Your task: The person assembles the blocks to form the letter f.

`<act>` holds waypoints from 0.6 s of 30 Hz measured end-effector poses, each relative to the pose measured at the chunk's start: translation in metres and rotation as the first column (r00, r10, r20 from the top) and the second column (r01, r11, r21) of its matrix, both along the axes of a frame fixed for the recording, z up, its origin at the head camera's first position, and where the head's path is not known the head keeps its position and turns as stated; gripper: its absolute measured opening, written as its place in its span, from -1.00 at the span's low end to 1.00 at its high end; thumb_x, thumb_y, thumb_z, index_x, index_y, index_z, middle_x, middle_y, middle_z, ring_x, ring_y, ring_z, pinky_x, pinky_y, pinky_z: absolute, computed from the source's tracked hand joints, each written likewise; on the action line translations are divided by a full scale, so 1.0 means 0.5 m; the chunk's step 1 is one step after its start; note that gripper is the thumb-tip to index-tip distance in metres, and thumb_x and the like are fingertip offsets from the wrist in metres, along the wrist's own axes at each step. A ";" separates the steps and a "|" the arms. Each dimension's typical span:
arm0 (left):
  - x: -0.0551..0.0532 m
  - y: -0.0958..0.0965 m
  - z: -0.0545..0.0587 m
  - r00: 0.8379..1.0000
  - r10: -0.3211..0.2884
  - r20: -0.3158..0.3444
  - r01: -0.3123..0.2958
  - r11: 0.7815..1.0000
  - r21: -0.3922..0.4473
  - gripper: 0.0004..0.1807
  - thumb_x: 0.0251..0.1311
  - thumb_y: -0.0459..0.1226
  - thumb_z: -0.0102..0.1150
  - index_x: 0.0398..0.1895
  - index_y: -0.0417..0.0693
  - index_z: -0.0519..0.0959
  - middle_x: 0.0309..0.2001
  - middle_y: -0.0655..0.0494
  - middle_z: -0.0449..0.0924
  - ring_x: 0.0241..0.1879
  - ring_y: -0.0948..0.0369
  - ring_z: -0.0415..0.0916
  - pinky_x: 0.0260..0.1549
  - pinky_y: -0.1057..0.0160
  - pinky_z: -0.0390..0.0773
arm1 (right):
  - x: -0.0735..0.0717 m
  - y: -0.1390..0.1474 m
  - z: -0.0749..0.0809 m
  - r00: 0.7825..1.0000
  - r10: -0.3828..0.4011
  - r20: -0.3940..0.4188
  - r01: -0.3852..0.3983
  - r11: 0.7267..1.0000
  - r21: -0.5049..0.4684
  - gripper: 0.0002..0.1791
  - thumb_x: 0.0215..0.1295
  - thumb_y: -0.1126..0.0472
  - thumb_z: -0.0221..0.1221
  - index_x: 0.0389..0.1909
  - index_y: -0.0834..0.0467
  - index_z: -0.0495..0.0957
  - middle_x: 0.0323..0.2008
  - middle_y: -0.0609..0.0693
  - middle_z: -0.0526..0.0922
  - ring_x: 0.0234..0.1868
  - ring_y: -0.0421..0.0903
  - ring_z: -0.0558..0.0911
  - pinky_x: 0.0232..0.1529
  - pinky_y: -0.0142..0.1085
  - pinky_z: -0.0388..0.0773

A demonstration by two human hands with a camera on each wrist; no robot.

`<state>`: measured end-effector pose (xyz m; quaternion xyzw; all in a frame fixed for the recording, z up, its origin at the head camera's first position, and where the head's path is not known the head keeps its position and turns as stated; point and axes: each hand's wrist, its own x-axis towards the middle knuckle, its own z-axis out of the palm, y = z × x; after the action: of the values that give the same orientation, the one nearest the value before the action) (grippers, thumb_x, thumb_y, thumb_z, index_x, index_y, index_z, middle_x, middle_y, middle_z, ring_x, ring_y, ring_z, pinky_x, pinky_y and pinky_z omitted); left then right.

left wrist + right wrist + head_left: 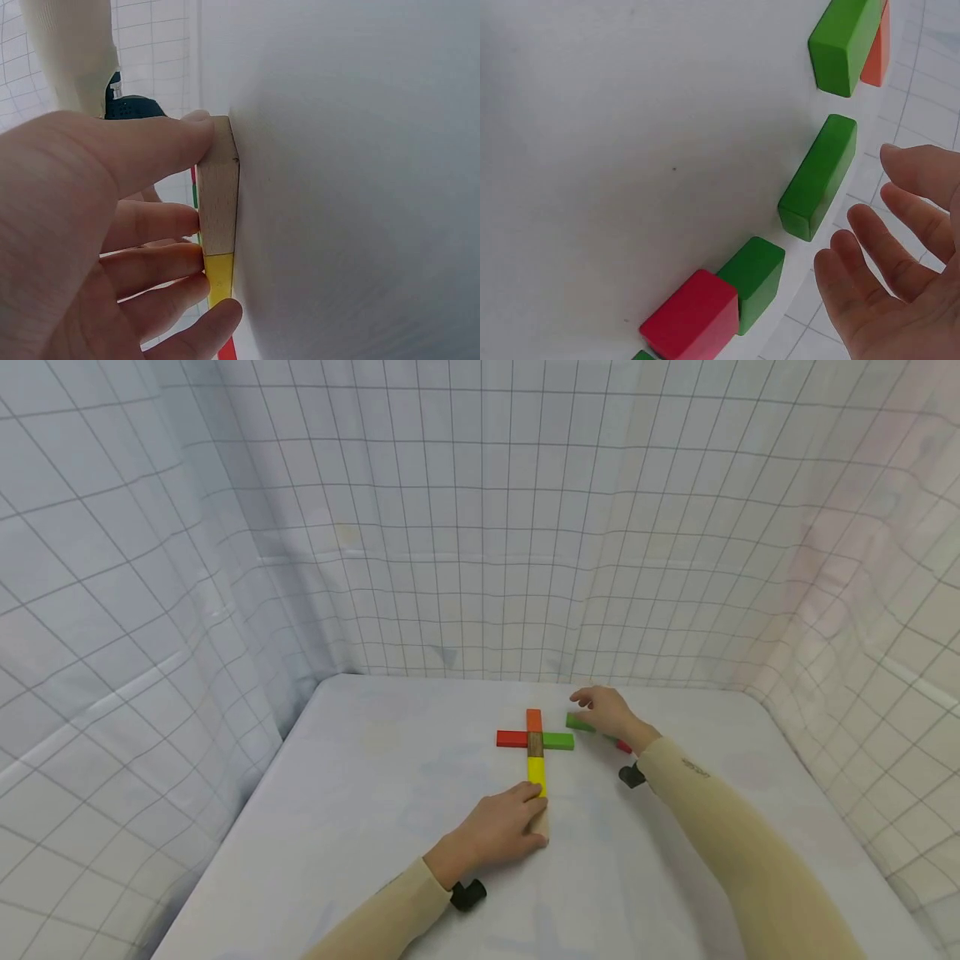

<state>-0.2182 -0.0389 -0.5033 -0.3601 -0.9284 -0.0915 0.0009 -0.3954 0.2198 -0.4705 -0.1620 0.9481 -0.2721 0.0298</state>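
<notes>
Touching the plain block [219,206] with my left hand [498,827], I have the thumb at its near end and the fingers reaching along toward the yellow block [536,768]; they are spread and nearly straight rather than wrapped round it. My right hand [607,712] holds nothing, its fingers loosely bent. From my head I see how the blocks lie crosswise on the table [360,793]: plain and yellow form the stem, then the brown block [535,744] sits in the middle, with the orange block [533,720] beyond it, the red block [512,739] to its left and the lime block [558,741] to its right. My left hand hides much of the plain block from up there, while the left wrist view shows its bare grain and the seam against the yellow. From above, my right hand partly covers the green block [817,176], but the right wrist view shows a gap between them. That view also shows a second green block [756,285] touching a crimson block [694,315], and a green corner [643,355] at the bottom edge.
</notes>
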 end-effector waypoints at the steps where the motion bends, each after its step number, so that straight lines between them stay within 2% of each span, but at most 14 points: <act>1: 0.000 0.000 0.000 1.000 0.001 0.000 -0.001 1.000 -0.001 -0.37 0.29 0.08 0.26 0.34 -0.02 0.51 0.35 0.10 0.39 0.32 0.24 0.34 0.09 0.25 0.53 | 0.001 0.001 -0.002 1.000 -0.004 0.005 0.004 1.000 0.004 -0.53 0.33 0.20 0.25 0.23 0.25 0.55 0.09 0.24 0.61 0.09 0.18 0.54 0.11 0.06 0.48; 11: 0.002 -0.003 0.001 1.000 -0.008 0.004 0.007 1.000 0.023 -0.37 0.29 0.07 0.28 0.34 -0.01 0.51 0.34 0.11 0.40 0.31 0.25 0.35 0.08 0.24 0.54 | -0.001 0.000 -0.021 1.000 -0.008 0.005 0.008 0.995 0.095 -0.52 0.26 0.28 0.31 0.22 0.22 0.58 0.05 0.21 0.60 0.08 0.15 0.55 0.15 0.06 0.45; 18: 0.002 0.000 0.002 1.000 -0.006 0.013 0.006 1.000 0.013 -0.36 0.30 0.08 0.27 0.35 -0.03 0.50 0.35 0.08 0.39 0.32 0.23 0.34 0.09 0.23 0.53 | 0.004 -0.005 -0.026 1.000 -0.001 -0.002 0.001 0.991 0.130 -0.59 0.28 0.27 0.30 0.15 0.23 0.63 0.02 0.17 0.63 0.06 0.12 0.56 0.15 0.06 0.45</act>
<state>-0.2174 -0.0390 -0.5021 -0.3624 -0.9267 -0.0997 -0.0030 -0.3933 0.2173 -0.4837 -0.1594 0.9640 -0.2094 0.0392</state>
